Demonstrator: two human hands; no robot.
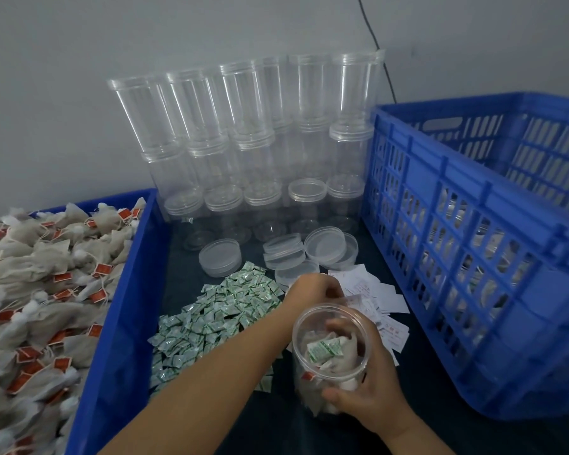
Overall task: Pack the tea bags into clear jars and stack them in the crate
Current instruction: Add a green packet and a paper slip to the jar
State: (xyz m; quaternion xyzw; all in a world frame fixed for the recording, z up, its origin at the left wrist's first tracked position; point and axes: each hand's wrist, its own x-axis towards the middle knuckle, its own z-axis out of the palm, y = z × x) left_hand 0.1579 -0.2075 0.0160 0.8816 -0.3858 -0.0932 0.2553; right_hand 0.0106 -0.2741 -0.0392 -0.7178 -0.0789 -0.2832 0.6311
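Right hand point(372, 394) wrapped around the near side of an open clear jar point(330, 362), thumb low on its front wall, fingers curled round the right side and back. Jar upright on the dark tabletop point(440, 431), filled with pale tea bags and topped by a small green-and-white sachet point(324, 351). Left hand point(312, 290) just beyond the jar's rim, fingers curled down over the scattered white paper slips point(375, 295); hard to tell whether a slip is actually pinched. Left of that hand, a spread heap of green sachets point(217, 315) on the table. Behind it, several loose clear lids point(220, 259), some stacked in twos. Further back against the grey wall point(79, 77), empty clear jars point(243, 142) piled three tiers high. Along the left edge, a blue tray point(125, 290) heaped with tea bags point(37, 290) bearing red tags. On the right, just beside the jar, a tall blue slatted crate point(473, 257), packed jars faintly visible through its slots.
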